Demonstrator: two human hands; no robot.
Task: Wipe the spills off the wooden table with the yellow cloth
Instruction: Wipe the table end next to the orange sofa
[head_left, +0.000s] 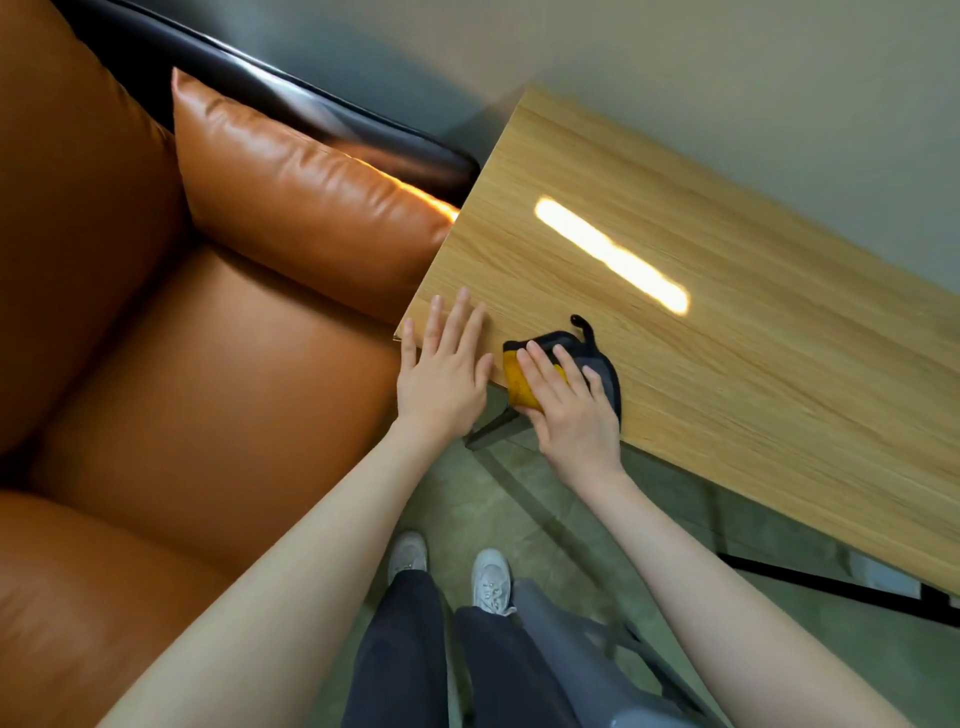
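The wooden table (701, 312) runs from the upper middle to the right edge of the head view. The yellow cloth (519, 382), with a grey and black side, lies bunched at the table's near edge close to its left corner. My right hand (569, 410) presses flat on top of the cloth, fingers spread over it. My left hand (444, 364) rests flat on the table's left corner, fingers apart, holding nothing. No spill shows on the wood; a bright bar of reflected light (613, 254) crosses the tabletop.
An orange leather sofa (182, 364) with a cushion (311, 192) stands directly left of the table, touching its corner. Below are green floor, my legs and white shoes (488, 579), a grey chair (587, 670), and dark table legs (498, 426).
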